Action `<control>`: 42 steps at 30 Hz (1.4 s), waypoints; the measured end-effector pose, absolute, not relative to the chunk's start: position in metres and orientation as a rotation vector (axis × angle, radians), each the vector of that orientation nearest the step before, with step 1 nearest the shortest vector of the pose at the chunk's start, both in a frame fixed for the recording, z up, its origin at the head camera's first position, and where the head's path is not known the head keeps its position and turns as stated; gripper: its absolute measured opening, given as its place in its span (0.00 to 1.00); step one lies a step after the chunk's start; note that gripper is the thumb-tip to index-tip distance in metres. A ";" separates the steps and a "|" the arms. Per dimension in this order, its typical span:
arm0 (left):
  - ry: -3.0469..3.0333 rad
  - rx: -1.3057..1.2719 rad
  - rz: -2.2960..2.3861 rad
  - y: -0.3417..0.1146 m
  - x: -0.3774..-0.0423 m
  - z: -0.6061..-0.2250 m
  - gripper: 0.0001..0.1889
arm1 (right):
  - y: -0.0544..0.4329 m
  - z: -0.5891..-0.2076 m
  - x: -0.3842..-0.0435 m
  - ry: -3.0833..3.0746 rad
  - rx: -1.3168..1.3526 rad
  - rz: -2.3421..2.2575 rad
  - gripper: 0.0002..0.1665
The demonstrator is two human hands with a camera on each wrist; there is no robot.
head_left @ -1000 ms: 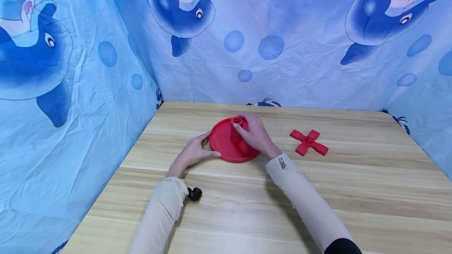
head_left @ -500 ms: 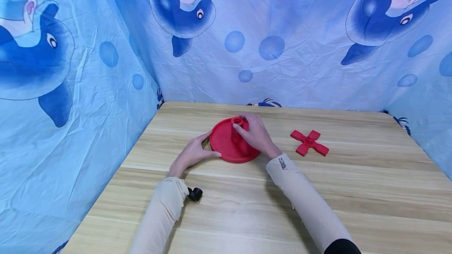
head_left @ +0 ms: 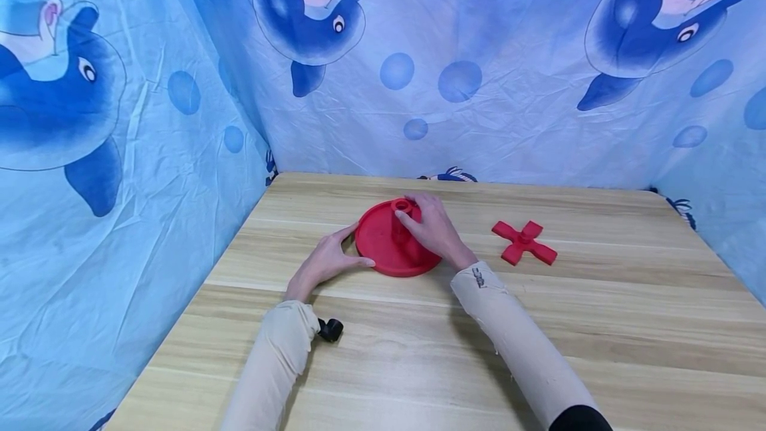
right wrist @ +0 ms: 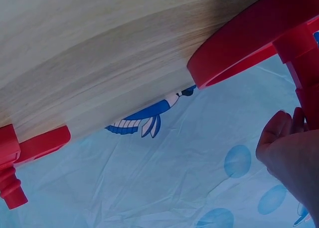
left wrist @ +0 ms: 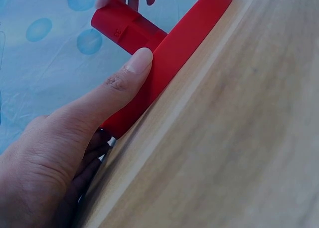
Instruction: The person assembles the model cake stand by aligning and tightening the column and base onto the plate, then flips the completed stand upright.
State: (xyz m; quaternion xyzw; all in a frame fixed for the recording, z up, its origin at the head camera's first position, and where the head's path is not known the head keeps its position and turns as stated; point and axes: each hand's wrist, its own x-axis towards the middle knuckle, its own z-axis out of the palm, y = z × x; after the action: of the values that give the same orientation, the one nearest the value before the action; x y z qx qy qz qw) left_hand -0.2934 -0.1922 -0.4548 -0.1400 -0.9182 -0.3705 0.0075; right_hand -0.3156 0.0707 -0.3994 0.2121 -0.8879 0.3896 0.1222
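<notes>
A shallow, round red tray (head_left: 374,238) with a low raised rim lies flat on the bench, toward its far side. In it, rising from about the middle, stands an upright red tube (left wrist: 122,28), hollow at the top, with small raised marks on its side. Both are smooth and matte. The right hand (head_left: 435,228) holds the tube's upper part between thumb and fingers. The left hand (head_left: 326,258) clasps the tray's left edge, thumb and fingers spread apart along the outer wall. Well apart to the right lies a flat red four-armed cross (head_left: 524,239), a ridged stub pointing up from its centre. The bench (head_left: 383,364) has pale, streaked wood grain; behind it hangs a creased blue sheet (head_left: 509,132) printed with dolphins and bubbles.
</notes>
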 end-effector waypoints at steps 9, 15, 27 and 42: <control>-2.876 -0.421 -1.164 -0.192 -0.293 -0.453 0.58 | 0.071 -0.400 -0.316 -2.573 0.659 1.128 0.30; -2.881 -0.413 -1.172 -0.191 -0.293 -0.453 0.58 | 0.070 -0.401 -0.317 -2.583 0.626 1.149 0.30; -2.883 -0.407 -1.172 -0.191 -0.293 -0.454 0.58 | 0.070 -0.399 -0.315 -2.595 0.629 1.147 0.30; -2.882 -0.406 -1.175 -0.191 -0.293 -0.453 0.57 | 0.070 -0.400 -0.315 -2.586 0.647 1.137 0.30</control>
State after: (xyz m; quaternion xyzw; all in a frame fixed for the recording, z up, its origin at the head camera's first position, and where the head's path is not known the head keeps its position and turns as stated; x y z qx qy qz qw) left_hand -0.2930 -0.1913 -0.4529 -0.1293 -0.9182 -0.3744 0.0015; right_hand -0.3149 0.0699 -0.3999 0.2215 -0.8858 0.3894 0.1213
